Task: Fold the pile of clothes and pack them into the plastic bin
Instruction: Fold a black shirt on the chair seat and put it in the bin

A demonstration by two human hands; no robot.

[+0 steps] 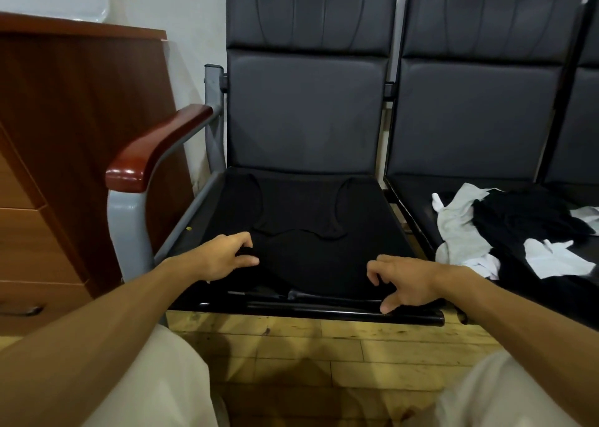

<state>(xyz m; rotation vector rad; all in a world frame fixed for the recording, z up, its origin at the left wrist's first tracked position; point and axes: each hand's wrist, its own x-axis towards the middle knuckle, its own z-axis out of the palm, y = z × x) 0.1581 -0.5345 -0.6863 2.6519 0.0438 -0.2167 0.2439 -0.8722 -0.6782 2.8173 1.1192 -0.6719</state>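
Black fabric is pinched at the front-left corner of the dark grey padded bench (304, 118): the left hand (223, 258) holds a bunched fold of the black sleeveless fabric top (301, 212) between thumb and fingers. The right hand (405, 284) sits at the front-right edge of the same seat, fingers curled over the hem, thumb by the front rail; whether it grips cloth cannot be told. The top lies flat on the seat, straps toward the backrest. On the adjoining seat to the right lies the loose pile of grey, white and black clothes (505, 219). A brown wooden cabinet (64, 118) stands beside the bench's left end.
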